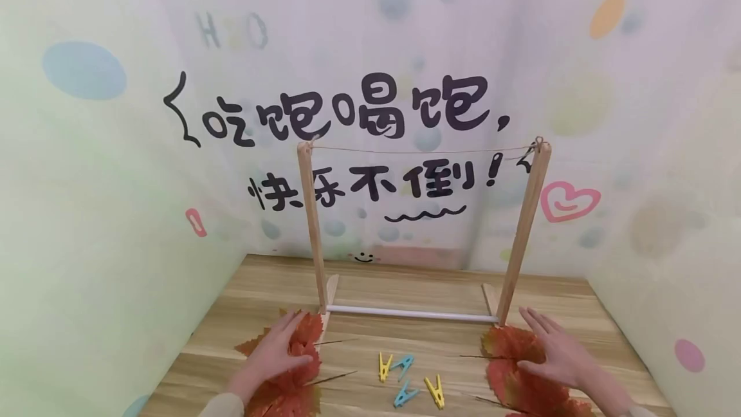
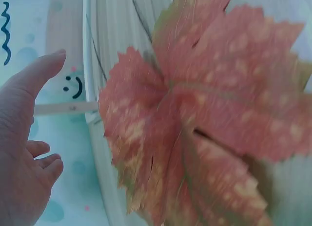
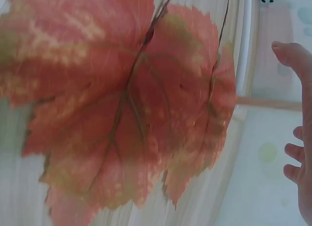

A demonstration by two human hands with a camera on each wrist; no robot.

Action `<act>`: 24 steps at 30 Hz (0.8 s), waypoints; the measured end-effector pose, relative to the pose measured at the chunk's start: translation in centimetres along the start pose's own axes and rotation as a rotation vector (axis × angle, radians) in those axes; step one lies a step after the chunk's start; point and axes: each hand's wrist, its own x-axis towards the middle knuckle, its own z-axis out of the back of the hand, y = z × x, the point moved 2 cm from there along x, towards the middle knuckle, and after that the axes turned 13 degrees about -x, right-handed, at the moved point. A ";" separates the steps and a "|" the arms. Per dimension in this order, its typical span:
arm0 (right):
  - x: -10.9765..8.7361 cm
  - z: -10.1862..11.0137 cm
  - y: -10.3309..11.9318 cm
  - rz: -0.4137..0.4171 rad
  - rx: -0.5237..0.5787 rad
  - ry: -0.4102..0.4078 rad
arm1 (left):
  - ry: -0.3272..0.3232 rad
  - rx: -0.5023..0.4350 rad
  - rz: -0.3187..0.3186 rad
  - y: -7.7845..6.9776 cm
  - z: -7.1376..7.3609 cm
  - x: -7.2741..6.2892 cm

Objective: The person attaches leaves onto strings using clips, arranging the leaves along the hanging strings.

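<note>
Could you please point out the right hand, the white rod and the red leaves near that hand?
Right hand [image 1: 558, 354], head view: the back of the hand.
White rod [image 1: 413, 314], head view: the middle of its length.
Red leaves [image 3: 146, 106], right wrist view: one leaf's blade, among its veins.

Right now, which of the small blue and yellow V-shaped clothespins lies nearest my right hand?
The rightmost yellow clothespin: the other yellow clothespin and both blue clothespins lie to its left, farther from your right hand.

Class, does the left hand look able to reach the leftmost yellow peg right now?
Probably yes: only red leaves, thin stems and bare tabletop lie between the left hand and the peg, with nothing tall blocking.
</note>
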 end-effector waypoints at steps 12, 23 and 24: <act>1.1 -0.6 3.5 0.090 -0.021 -0.088 | 0.056 -0.036 -0.020 -1.0 -1.4 -0.3; 2.2 -2.0 5.2 0.145 -0.006 -0.080 | 0.163 -0.138 -0.028 -0.6 -3.5 -0.4; 2.2 -2.1 5.4 0.145 -0.002 -0.074 | 0.174 -0.148 -0.022 -0.5 -3.7 -0.4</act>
